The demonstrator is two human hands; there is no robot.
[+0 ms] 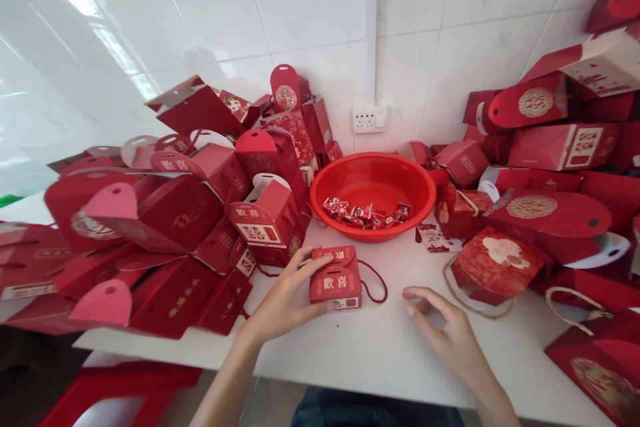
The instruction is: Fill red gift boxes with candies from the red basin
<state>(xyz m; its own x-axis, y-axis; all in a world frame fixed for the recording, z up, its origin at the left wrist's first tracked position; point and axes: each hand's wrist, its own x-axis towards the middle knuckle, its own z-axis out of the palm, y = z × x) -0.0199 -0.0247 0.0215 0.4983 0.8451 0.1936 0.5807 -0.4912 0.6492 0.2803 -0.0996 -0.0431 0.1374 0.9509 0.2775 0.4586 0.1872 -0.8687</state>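
My left hand [285, 293] grips a small red gift box [336, 283] by its left side, thumb low at the front and fingers over the top flaps. The box rests on the white table, its two lettered flaps folded down. From its right side a dark red cord handle [384, 290] loops onto the table. To the right of the box, apart from it, my right hand [443, 327] hovers with curled fingers; thumb and fingertips are apart and nothing is between them. Behind the box stands a red plastic basket [429, 197] with several wrapped candies [370, 215] inside.
Red gift boxes [165, 213] are heaped along the left, and more boxes [543, 213] are piled on the right. One box with a rope handle [495, 263] sits nearest my right hand. A wall socket [369, 119] is behind the basket. A red stool [150, 383] stands below the table.
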